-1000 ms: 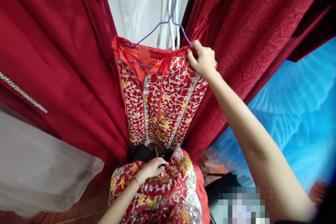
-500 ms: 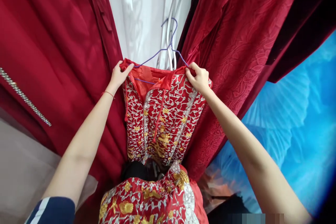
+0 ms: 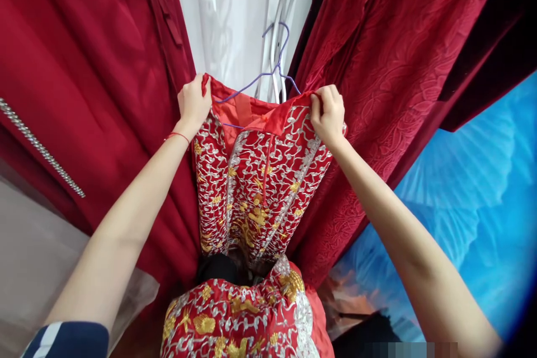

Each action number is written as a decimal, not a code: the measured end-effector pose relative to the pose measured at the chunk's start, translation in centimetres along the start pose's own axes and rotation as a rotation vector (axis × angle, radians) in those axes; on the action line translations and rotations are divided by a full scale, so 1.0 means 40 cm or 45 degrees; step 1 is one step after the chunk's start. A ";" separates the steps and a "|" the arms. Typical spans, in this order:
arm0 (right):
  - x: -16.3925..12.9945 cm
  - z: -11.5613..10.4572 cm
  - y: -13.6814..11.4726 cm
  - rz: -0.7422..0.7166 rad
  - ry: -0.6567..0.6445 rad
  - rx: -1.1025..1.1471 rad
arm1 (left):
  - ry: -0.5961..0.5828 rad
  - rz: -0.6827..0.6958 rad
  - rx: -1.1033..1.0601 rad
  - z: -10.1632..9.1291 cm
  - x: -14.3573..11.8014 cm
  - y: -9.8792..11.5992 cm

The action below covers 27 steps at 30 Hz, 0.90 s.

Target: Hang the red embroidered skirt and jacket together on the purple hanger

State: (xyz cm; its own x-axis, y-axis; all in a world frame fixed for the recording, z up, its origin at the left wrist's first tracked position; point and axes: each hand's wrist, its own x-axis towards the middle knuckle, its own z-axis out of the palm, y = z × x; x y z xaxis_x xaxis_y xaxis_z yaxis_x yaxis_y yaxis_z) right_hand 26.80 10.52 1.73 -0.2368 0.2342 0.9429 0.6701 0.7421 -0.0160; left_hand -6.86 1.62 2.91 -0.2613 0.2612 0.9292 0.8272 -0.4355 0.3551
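Observation:
A red skirt (image 3: 247, 173) with silver and gold embroidery hangs in front of me, its waist edge on a thin purple wire hanger (image 3: 255, 79). My left hand (image 3: 195, 99) is closed on the left end of the waistband. My right hand (image 3: 329, 113) pinches the right end, so the waistband is stretched between them. The hanger's hook stands above, and its lower bar shows inside the opening. A red cord (image 3: 267, 170) dangles down the skirt's front. Nearer to me lies another embroidered red piece (image 3: 235, 313); whether it joins the skirt I cannot tell.
Dark red garments hang at the left (image 3: 104, 67) and a patterned red fabric (image 3: 398, 95) at the right. White straps (image 3: 274, 5) run down behind the hanger. A blue backdrop (image 3: 461, 196) is at the far right, and pale sheer fabric (image 3: 42, 246) at the lower left.
Both hands have risen a little with the skirt's waistband, the right one also shifting rightward. My left hand has turned and now wraps over the edge. The view has shifted slightly.

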 end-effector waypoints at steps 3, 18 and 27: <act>0.006 0.011 0.007 0.039 0.085 -0.053 | -0.028 0.002 -0.048 0.017 -0.004 0.048; -0.097 0.124 -0.246 -0.119 -0.138 -0.007 | -0.237 -0.069 -0.236 -0.042 -0.097 -0.006; -0.126 0.183 -0.292 -0.109 -0.153 -0.093 | 0.033 0.027 0.209 -0.078 -0.341 0.084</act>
State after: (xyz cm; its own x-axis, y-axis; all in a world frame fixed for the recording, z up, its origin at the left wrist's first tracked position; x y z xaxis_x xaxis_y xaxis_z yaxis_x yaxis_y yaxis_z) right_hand 15.01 5.26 -5.28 -0.3752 0.2487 0.8930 0.6921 0.7160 0.0914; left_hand -2.06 -6.09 -8.23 -0.2536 0.2305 0.9394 0.9023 -0.2935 0.3156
